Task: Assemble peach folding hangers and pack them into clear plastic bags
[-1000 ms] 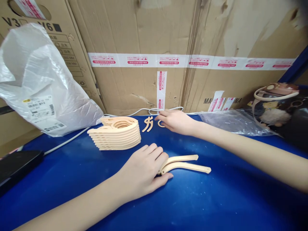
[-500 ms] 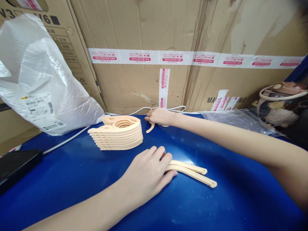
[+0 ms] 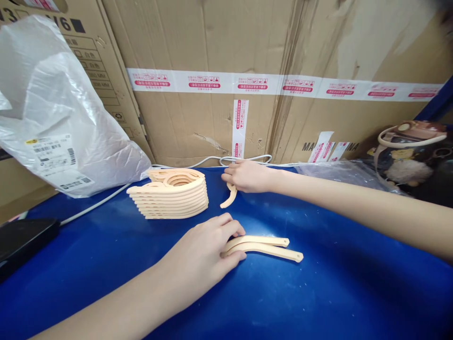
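My left hand [image 3: 208, 243] is closed around the near ends of two cream plastic hanger arms [image 3: 265, 246]. The arms lie side by side on the blue tabletop, their far tips pointing right and slightly apart. Farther back, my right hand [image 3: 249, 176] is closed over a curved cream hanger hook [image 3: 229, 198]. Only the hook's bent end shows below the fingers; the rest is hidden under the hand. To the left of that hand stands a neat stack of folded cream hangers [image 3: 173, 200].
A white plastic mailing bag [image 3: 78, 118] leans at the left, with a black device [image 3: 28, 243] in front of it. Large cardboard boxes [image 3: 198, 127] wall off the back. A white cable [image 3: 205, 160] runs along their foot. Clear plastic film [image 3: 339, 174] and a transparent bag [image 3: 406, 160] lie at the right.
My right hand has drawn the hook slightly nearer and to the right. My left hand and the two hanger arms have shifted left, and the arms' tips sit closer together.
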Tool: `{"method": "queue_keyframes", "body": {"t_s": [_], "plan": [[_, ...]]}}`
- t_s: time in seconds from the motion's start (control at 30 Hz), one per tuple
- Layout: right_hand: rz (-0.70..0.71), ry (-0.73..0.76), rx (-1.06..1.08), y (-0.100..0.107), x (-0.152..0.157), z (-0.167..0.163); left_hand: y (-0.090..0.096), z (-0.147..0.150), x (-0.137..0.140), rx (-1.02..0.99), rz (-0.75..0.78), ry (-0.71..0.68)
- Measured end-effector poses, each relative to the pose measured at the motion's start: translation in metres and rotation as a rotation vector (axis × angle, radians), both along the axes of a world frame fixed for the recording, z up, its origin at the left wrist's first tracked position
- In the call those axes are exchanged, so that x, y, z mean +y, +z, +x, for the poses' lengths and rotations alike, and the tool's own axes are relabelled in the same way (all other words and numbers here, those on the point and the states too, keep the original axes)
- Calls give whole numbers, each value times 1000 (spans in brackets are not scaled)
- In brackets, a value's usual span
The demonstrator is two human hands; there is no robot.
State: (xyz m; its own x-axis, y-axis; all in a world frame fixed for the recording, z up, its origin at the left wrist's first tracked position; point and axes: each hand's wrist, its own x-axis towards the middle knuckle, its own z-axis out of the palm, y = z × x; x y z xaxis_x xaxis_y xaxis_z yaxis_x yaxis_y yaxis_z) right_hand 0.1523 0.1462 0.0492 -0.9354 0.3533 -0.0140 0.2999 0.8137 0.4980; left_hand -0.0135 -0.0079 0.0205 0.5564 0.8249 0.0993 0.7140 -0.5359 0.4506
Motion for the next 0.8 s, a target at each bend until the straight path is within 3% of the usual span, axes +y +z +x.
{"method": "queue_keyframes", "body": {"t_s": [0.37, 0.8], "plan": [[-44, -193, 181, -19, -60, 69, 10, 9, -10, 338, 75, 165], [-125, -329, 352, -24, -84, 83, 6, 14, -13, 270, 59, 138]]}}
